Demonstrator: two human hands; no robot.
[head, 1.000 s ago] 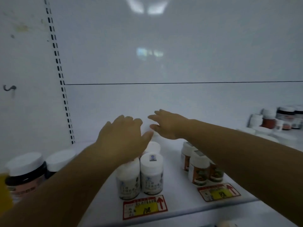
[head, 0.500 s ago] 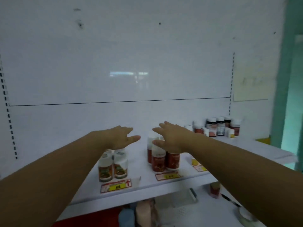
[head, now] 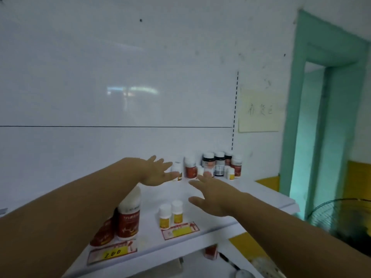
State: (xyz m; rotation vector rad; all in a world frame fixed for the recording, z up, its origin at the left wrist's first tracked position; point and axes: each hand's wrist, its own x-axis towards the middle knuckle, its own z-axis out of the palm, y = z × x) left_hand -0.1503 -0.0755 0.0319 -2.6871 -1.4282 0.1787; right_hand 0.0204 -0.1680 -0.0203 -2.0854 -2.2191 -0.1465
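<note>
Left hand [head: 158,171] is flat with fingers spread and grips nothing. Right hand [head: 212,195] is likewise palm down and empty. At the left fingertips stands a small white bottle [head: 176,169]; I can't tell if they touch. It belongs to the back cluster [head: 219,163], at least eight bottles, some overlapping. Best play, I'd say: close in low from both sides so none topple. Under the right thumb are two yellow-labelled bottles [head: 165,216]. Under the left forearm are two big red bottles [head: 128,217]. Two price tags [head: 179,230] sit nearer.
</note>
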